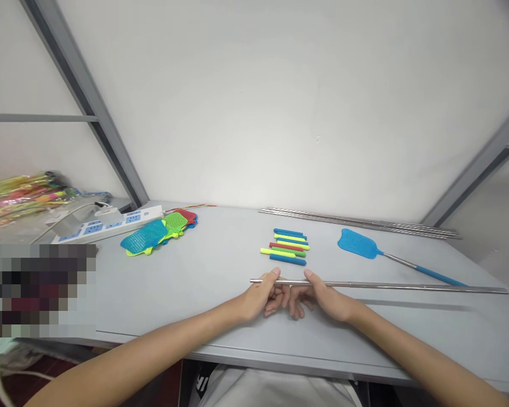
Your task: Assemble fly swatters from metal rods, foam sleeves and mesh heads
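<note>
A long thin metal rod (385, 286) lies level across both of my hands, a little above the table. My left hand (265, 294) grips it near its left end, thumb on top and fingers curled beneath. My right hand (320, 294) holds it a short way to the right, also thumb on top. Beyond the hands lies a row of coloured plastic handles (286, 247) in blue, yellow, red and green. To the right rests a blue fly swatter (358, 243) with a metal shaft and blue handle.
Several metal rods (356, 221) lie along the back edge of the grey table (220, 243). A stack of swatter heads (156, 232) sits at left, beside a white power strip (110, 225). Bagged colourful items (25, 189) are at far left. Metal posts (80, 85) frame the wall.
</note>
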`<state>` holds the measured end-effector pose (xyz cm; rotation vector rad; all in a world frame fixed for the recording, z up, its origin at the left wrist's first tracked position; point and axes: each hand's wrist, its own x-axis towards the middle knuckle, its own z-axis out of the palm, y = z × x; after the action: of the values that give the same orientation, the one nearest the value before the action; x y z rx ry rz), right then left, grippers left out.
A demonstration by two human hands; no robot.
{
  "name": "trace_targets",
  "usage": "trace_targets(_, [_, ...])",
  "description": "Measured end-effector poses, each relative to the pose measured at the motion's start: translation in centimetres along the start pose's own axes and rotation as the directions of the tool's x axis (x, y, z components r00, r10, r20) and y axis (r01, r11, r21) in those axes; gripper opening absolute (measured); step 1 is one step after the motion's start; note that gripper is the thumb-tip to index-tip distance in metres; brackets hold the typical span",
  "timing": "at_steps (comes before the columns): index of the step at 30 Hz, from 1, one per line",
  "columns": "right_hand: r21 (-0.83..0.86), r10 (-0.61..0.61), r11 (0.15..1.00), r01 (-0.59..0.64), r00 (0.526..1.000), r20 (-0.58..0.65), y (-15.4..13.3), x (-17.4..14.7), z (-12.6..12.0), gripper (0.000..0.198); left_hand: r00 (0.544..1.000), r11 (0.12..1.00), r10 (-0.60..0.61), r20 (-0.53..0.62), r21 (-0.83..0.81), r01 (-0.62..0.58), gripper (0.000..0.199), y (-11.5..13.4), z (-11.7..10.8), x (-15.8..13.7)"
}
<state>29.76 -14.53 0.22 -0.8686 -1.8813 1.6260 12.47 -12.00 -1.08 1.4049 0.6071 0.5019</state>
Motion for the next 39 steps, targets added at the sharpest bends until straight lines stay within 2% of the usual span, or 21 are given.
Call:
trace_targets(4, [0.034,0.002,0.999,-0.001,0.999,-0.039,0.2,0.3,0.0,0.069,0.999,0.999,-0.005,-0.031,-0.042,0.004,0.055,0.0,0.2,0.4])
trace_targets(7, [0.050,0.017,0.999,-0.011,0.991,-0.133,0.3,0.7,0.1,0.067,0.993,0.997,0.012,-0.116,-0.074,-0.021,0.053,0.2,0.3,1.0])
trace_targets(11, [-0.019,-0.001,1.000,-0.004,0.967,-0.256,0.0,1.1,-0.1,0.062,0.971,0.991,0.058,-0.233,-0.104,-0.085,0.047,0.6,0.0,1.4])
trace_targets(14, [-0.039,-0.023,0.999,0.009,0.936,-0.351,-0.5,1.2,-0.6,0.055,0.960,0.983,0.087,-0.268,-0.134,-0.127,0.041,0.9,-0.4,1.5])
trace_targets(18, [-0.036,-0.063,0.998,0.052,0.871,-0.487,-0.8,1.0,-1.6,0.041,0.947,0.979,0.136,-0.291,-0.110,-0.174,0.040,1.3,-0.8,1.4])
trace_targets(25, [0.129,-0.079,0.975,0.182,0.822,-0.564,-0.4,1.0,-2.8,0.039,0.935,0.984,0.133,-0.329,-0.070,-0.165,0.038,2.0,-1.0,1.4])
trace_targets(29, [0.175,-0.089,0.949,0.263,0.753,-0.652,-0.8,0.9,-3.3,0.039,0.937,0.984,0.158,-0.312,0.129,-0.122,0.038,1.7,-0.9,1.4])
trace_targets(32, [0.268,-0.066,0.897,0.351,0.707,-0.704,-1.2,0.8,-3.7,0.038,0.911,0.910,0.260,-0.319,0.396,-0.121,0.036,1.6,-0.6,1.2])
trace_targets(35, [0.387,-0.032,0.823,0.415,0.715,-0.698,-1.4,0.8,-4.2,0.034,0.913,0.785,0.338,-0.230,0.604,-0.139,0.034,1.8,-0.1,0.9])
trace_targets(39, [0.556,0.013,0.708,0.436,0.779,-0.627,-1.2,0.8,-4.4,0.029,0.938,0.680,0.321,-0.128,0.721,-0.135,0.033,1.9,0.1,0.7])
